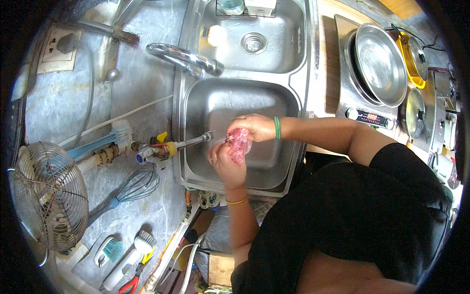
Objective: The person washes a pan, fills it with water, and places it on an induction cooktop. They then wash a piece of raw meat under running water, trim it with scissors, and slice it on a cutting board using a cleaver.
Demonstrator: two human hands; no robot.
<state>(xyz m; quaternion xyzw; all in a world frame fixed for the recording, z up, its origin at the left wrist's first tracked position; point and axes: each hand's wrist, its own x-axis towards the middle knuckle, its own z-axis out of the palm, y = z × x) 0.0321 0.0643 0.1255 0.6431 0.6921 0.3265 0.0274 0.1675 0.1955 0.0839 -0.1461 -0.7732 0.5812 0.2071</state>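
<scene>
A piece of raw pink-red meat (238, 143) is held between my two hands over the lower basin of the steel sink (280, 169). My right hand (255, 128), with a green band at the wrist, curls over its upper end. My left hand (228, 164), wearing a thin yellow bangle, grips the lower side, fingers closed around it. A pale, shiny edge shows along one side of the meat. Just left of the hands, a metal spout (195, 140) reaches over the basin. Parts of the meat are hidden behind the fingers.
A chrome faucet (183, 58) arches near the upper basin (279, 46). At right, a steel pan (381, 64) sits on a cooktop. Left of the sink are a wire-guarded fan (49, 196), a whisk (129, 188), brushes (108, 251) and red-handled pliers (131, 284).
</scene>
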